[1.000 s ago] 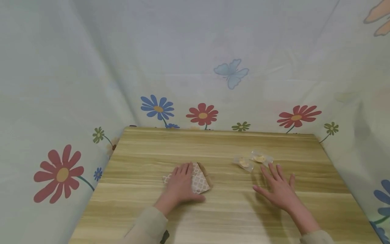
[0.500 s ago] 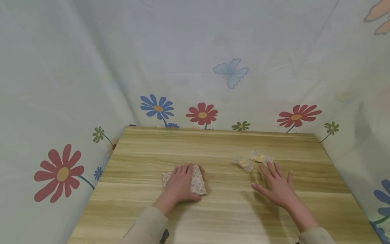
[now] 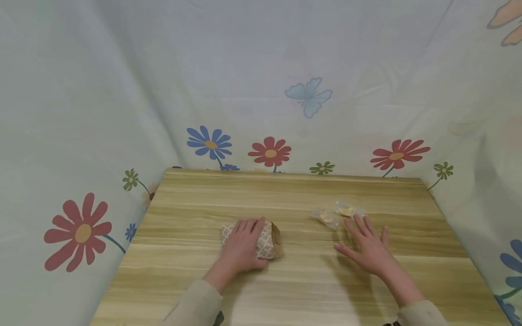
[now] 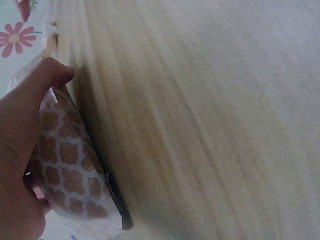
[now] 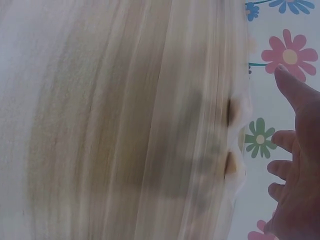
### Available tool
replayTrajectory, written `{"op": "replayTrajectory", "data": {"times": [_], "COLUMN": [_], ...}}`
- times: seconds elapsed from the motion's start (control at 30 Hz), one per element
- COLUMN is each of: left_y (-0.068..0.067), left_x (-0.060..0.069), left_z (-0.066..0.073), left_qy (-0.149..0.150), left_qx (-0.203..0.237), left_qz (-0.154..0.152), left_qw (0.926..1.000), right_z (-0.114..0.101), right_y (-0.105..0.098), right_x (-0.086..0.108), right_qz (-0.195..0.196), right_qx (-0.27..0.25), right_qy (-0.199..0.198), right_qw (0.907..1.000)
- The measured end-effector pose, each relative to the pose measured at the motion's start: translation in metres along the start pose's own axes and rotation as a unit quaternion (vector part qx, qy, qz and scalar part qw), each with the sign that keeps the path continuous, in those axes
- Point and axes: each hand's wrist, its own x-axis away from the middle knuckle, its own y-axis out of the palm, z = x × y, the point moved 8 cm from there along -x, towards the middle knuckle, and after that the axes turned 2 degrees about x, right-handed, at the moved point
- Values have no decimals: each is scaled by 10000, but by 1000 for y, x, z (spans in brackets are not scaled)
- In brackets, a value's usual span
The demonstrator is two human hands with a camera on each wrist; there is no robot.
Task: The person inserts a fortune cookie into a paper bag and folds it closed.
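Note:
My left hand (image 3: 241, 246) grips a small brown paper bag (image 3: 266, 242) with a white lattice pattern, left of the middle of the table. In the left wrist view the thumb presses one edge of the paper bag (image 4: 70, 162) and the fingers are partly hidden behind it. The bag's brown mouth faces right, slightly parted. My right hand (image 3: 367, 246) hovers with spread fingers, holding nothing. Just beyond its fingertips lie two clear packets, a left packet (image 3: 326, 218) and a right packet (image 3: 348, 210), each with a small yellowish piece inside.
Everything lies on a wood-grain table (image 3: 293, 290). A pale cloth (image 3: 228, 68) printed with flowers and butterflies hangs behind the table and along its sides.
The bag was flatter; now it looks fuller and its mouth is more parted, with my left hand still on it. My right hand has drifted slightly left.

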Motion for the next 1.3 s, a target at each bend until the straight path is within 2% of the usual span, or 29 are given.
{"op": "replayTrajectory", "data": {"times": [0.17,0.33,0.6,0.77,0.9,1.3], "left_y": [1,0,-7,-8,-8,-9], "left_x": [1,0,-4,-5,-5,-9], "left_z": [2,2,5,4,4,9], "left_qy": [130,199,401,439,502,724], "left_qx": [-78,-108,-2,182,259,124], "left_qz": [126,174,211,128,51,34], "left_qw": [9998,9996,9990,9988,9984,9973], "right_z": [-5,-12,-17,-14,-10,-2], "right_y": [-2,-9,-22,-19,-14,4], "right_x": [-7,-22,-50,-68,-81,-103], "right_qz": [11,134,175,-95,-220,-167], "right_qx": [60,-28,-570,-1140,-1362,-1248], "right_qy": [-66,-346,-749,-682,-564,-268], "right_qw": [10000,9993,9954,9911,9888,9917]}}
